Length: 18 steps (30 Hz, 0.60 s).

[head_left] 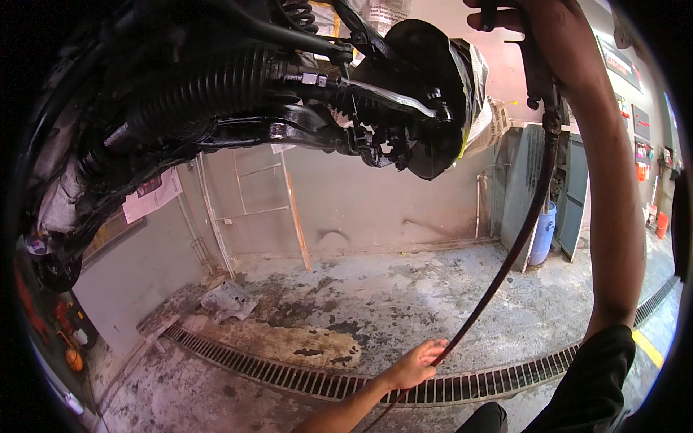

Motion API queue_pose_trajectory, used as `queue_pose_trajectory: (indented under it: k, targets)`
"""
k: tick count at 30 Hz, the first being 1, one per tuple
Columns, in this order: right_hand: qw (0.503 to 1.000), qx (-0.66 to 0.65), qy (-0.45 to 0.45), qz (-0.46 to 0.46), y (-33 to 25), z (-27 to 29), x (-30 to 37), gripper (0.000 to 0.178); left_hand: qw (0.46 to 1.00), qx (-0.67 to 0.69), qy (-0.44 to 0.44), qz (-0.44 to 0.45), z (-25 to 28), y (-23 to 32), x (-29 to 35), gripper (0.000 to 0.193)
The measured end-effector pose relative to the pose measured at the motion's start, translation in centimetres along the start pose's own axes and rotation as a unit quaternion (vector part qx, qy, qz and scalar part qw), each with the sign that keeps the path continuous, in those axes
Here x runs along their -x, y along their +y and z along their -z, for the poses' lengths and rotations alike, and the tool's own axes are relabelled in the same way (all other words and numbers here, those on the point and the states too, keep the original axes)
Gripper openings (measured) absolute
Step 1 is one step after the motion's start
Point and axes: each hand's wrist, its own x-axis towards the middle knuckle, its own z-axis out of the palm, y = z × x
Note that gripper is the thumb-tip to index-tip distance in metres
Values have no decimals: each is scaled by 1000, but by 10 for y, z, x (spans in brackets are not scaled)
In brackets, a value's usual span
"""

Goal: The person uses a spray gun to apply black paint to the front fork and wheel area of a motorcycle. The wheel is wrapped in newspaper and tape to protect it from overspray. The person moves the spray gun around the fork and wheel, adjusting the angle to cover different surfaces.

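My right hand is raised at the upper right, its fingers curled around a dark spray gun, partly cut off by the top edge. From the gun's lower end a dark red-brown hose curves down toward me. Lower down, my left hand has its fingers closed around that hose. Across the upper left stretches a raised vehicle's underside, glossy black, with a ribbed steering boot, a control arm and a tie rod. The round brake backing plate lies left of the gun, apart from it.
Newspaper wraps the wheel side. A metal floor grate curves across the stained concrete. A metal frame leans on the grey wall. A blue drum stands by grey cabinet doors at right. A crumpled sheet lies at left.
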Motion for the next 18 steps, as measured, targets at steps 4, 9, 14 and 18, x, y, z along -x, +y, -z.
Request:
queue_pose_trajectory:
  k: [4, 9, 14, 18]
  targets:
    - [998, 46, 17, -38, 6, 9, 10, 28, 995, 33, -89, 6, -25, -19, -3, 69]
    - [994, 68, -58, -58, 14, 35, 25, 29, 988, 69, -128, 54, -47, -39, -3, 49]
    - [990, -9, -138, -21, 36, 59, 17, 34, 989, 40, -117, 81, -48, -25, -2, 41]
    - [989, -59, -135, -16, 67, 78, 8, 37, 994, -4, -43, 104, -45, -11, 1, 43]
